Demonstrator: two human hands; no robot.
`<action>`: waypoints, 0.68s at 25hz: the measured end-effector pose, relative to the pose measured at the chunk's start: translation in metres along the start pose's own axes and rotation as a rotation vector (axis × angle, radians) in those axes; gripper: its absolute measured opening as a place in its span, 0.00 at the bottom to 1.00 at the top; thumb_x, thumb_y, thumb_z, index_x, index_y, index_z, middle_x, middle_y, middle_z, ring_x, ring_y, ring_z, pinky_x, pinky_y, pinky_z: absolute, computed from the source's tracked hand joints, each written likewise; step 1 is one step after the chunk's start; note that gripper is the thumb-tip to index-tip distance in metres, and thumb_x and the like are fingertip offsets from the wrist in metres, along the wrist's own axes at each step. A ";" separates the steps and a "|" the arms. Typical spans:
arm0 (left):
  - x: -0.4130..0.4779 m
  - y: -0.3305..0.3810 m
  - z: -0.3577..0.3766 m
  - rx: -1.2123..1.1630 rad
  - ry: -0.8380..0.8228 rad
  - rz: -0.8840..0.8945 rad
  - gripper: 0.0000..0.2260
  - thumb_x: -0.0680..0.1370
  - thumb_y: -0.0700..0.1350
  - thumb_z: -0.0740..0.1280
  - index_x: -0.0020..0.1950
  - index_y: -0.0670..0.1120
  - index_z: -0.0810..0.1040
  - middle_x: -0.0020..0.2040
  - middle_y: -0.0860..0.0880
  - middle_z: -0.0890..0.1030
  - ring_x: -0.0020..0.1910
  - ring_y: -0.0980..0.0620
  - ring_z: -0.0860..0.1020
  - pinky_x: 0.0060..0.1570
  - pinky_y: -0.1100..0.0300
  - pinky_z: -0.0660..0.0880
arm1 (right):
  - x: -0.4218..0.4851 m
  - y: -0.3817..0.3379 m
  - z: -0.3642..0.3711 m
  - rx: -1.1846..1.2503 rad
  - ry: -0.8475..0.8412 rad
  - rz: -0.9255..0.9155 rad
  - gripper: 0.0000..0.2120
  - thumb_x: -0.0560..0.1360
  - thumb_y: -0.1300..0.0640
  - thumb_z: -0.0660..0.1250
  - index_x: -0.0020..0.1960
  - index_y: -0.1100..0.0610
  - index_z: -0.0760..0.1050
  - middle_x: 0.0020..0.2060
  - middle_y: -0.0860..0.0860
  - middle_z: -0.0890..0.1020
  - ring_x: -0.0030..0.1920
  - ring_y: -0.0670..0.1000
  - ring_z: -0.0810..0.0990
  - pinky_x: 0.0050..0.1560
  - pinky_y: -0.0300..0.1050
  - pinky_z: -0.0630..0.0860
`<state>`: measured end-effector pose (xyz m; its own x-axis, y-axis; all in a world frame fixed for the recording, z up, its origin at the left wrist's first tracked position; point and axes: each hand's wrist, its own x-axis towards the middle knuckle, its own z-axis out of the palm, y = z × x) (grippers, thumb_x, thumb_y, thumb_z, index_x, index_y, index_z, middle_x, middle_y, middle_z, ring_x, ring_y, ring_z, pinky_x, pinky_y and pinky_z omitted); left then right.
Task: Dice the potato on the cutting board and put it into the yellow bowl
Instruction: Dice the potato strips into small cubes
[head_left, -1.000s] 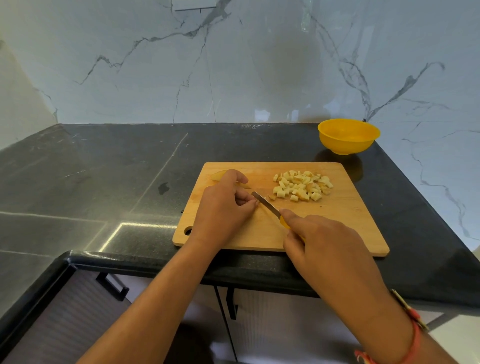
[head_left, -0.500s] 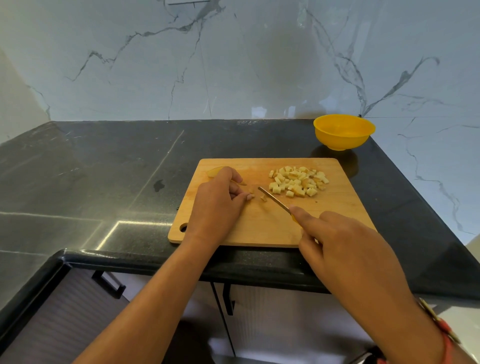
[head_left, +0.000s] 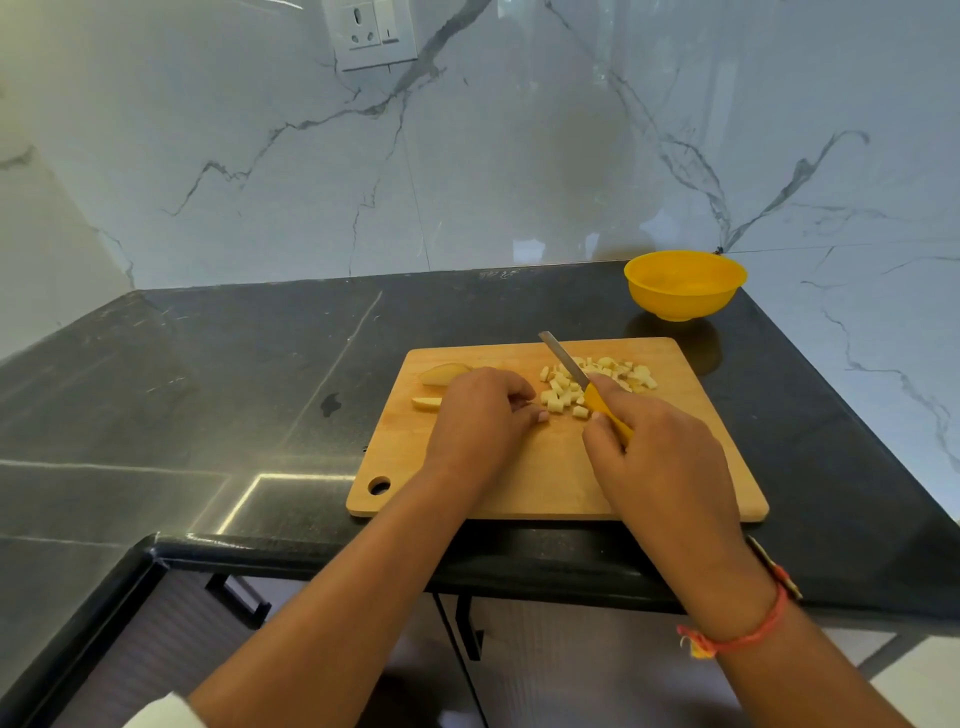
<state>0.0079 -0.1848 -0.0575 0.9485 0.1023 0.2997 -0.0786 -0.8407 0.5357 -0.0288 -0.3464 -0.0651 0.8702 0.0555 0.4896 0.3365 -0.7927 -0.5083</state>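
Pale yellow potato cubes (head_left: 597, 384) lie in a loose heap on the far right part of the wooden cutting board (head_left: 675, 467), just beyond both hands. The right hand (head_left: 660, 457) grips the yellow handle of a knife (head_left: 563, 359), and the blade slants away from the person across the left side of the heap. The left hand (head_left: 480, 421) rests on the board just left of the cubes with its fingers curled down; whether they pinch a piece under them, I cannot tell. Two uncut pieces lie by this hand on its left side: a potato wedge (head_left: 444, 373) and a smaller strip (head_left: 427, 402). The yellow bowl (head_left: 684, 285) stands on the dark bench (head_left: 208, 389), beyond the far right corner of the board and apart from it. An orange thread (head_left: 737, 636) is tied around the right wrist.
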 end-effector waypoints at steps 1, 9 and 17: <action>0.003 0.002 0.002 -0.028 0.006 -0.008 0.12 0.73 0.50 0.75 0.55 0.47 0.84 0.47 0.52 0.84 0.44 0.59 0.78 0.50 0.63 0.77 | 0.000 0.001 0.001 0.018 0.004 0.008 0.21 0.79 0.50 0.61 0.72 0.47 0.70 0.35 0.44 0.75 0.34 0.44 0.72 0.31 0.38 0.67; 0.005 -0.001 -0.005 -0.193 0.016 -0.024 0.13 0.71 0.46 0.77 0.54 0.50 0.82 0.45 0.57 0.82 0.44 0.61 0.80 0.46 0.72 0.77 | -0.002 0.006 0.000 0.052 -0.007 0.006 0.21 0.79 0.49 0.61 0.72 0.47 0.70 0.33 0.42 0.73 0.33 0.44 0.72 0.30 0.36 0.66; 0.000 -0.062 -0.056 0.272 -0.081 -0.098 0.14 0.78 0.52 0.70 0.63 0.54 0.80 0.62 0.54 0.79 0.63 0.51 0.74 0.62 0.53 0.72 | -0.008 0.000 0.002 -0.039 -0.114 -0.093 0.22 0.79 0.45 0.60 0.72 0.43 0.68 0.35 0.40 0.74 0.33 0.43 0.72 0.32 0.36 0.72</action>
<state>-0.0039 -0.1029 -0.0466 0.9699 0.1560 0.1870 0.0890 -0.9418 0.3241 -0.0350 -0.3458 -0.0700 0.8718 0.1971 0.4485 0.4056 -0.8037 -0.4354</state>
